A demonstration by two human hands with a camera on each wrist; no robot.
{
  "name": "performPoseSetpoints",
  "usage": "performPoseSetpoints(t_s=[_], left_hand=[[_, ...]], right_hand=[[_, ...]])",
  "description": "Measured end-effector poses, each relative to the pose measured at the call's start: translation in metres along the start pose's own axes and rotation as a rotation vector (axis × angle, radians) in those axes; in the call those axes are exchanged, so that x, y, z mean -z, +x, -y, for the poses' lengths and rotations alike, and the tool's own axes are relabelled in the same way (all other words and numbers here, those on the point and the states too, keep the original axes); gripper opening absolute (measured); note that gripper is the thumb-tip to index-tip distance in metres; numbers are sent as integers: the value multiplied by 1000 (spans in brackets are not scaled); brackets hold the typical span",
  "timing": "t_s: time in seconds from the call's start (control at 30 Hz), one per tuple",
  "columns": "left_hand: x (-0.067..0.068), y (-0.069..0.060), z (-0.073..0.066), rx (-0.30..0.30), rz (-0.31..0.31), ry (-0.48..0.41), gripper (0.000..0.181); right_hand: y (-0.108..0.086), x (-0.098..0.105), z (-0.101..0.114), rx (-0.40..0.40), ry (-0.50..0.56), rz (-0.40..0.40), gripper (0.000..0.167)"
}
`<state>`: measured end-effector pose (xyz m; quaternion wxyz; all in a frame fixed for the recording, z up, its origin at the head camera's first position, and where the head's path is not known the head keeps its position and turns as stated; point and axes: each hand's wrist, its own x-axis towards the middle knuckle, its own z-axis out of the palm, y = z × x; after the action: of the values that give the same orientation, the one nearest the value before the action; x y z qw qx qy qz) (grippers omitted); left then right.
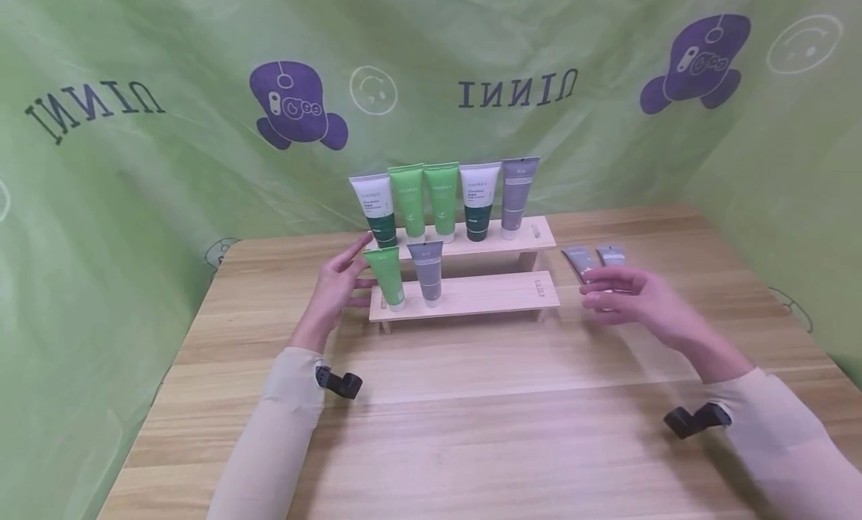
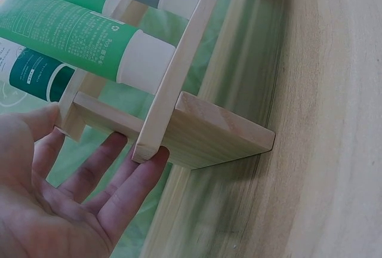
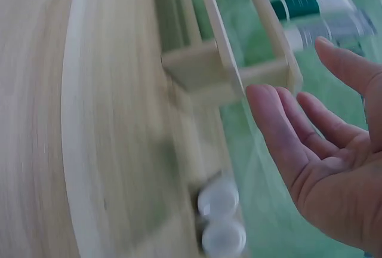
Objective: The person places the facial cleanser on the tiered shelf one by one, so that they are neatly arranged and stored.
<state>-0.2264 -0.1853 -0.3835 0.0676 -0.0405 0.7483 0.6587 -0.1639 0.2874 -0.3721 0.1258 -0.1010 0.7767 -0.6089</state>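
A two-tier wooden rack [image 1: 485, 303] stands on the table. Its lower tier bears a green tube [image 1: 385, 277] and a grey tube [image 1: 427, 273], both upright on their caps. My left hand [image 1: 334, 288] touches the rack's left end with spread, fairly straight fingers. In the left wrist view, the thumb meets the upper board [image 2: 74, 114] and fingertips touch the lower board [image 2: 156, 132]. Off the rack's right end, my right hand [image 1: 636, 299] hovers with relaxed fingers, holding nothing. Behind it lie two grey tubes [image 1: 578, 260], partly hidden; their white caps [image 3: 218, 198] show in the right wrist view.
Along the upper tier stand several tubes: white-and-dark-green tubes [image 1: 480, 198], light green tubes [image 1: 441, 198] and a grey tube [image 1: 517, 194]. A green printed cloth [image 1: 417, 49] hangs behind the wooden table [image 1: 431, 445]. Each sleeve carries a black wrist camera [image 1: 340, 384].
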Motion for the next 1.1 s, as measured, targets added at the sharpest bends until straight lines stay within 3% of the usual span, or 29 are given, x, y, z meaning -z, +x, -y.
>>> performPoseSetpoints(t_s=[0.33,0.53,0.77,1.1], left_hand=[[0,2,1,-4,7,15,49],[0,2,1,-4,3,14,49],[1,3,2,1,5,15,47],[1,4,2,0,7,-1,49]], right_hand=[[-10,53,-23,-164,-42,-12,62],[-7,78,-30,-199,-63,19,60],[7,94,-34,-263,-97,31,65],[24,100,-43,-336,-27,15,68]])
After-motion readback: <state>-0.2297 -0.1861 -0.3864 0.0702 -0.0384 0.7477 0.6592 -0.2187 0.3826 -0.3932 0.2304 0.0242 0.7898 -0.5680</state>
